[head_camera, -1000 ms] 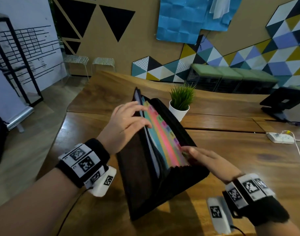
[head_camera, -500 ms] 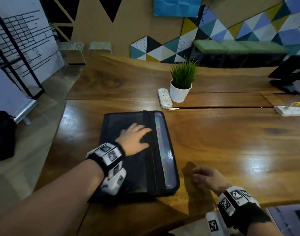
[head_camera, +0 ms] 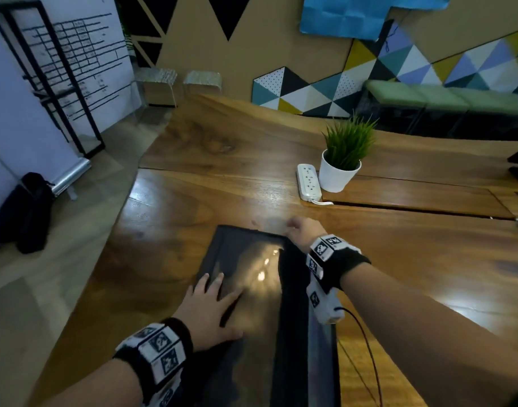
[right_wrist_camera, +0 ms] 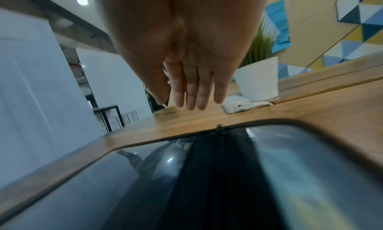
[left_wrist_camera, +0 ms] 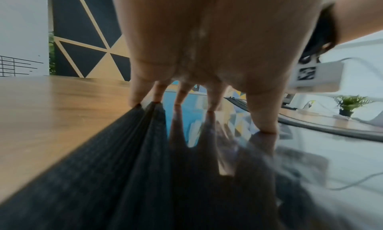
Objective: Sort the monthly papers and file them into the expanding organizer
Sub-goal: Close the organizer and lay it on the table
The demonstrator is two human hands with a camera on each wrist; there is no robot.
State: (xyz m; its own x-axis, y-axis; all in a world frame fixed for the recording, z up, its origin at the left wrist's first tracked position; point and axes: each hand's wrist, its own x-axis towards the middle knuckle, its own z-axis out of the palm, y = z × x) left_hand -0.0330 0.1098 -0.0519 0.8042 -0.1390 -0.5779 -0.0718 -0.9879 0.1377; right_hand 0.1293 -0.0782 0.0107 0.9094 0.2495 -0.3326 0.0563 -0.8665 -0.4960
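Left hand (left_wrist_camera: 207,45) presses spread fingertips (left_wrist_camera: 267,127) (all 5) on the organizer (left_wrist_camera: 124,176).

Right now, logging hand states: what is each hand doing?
Left hand: open, fingers pressing flat on the organizer.
Right hand: open, holding nothing.

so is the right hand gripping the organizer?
No, the right hand hangs over the table beyond the organizer, fingers straight, holding nothing.

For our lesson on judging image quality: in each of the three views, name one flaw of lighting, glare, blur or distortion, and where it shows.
Head view: ceiling lights glare off the organizer beside the left hand; the table edges bow. Left wrist view: the organizer's near pleats are smeared, and its glossy cover mirrors the fingers. Right wrist view: the right hand looms soft and dim, and the near cover is blurred.
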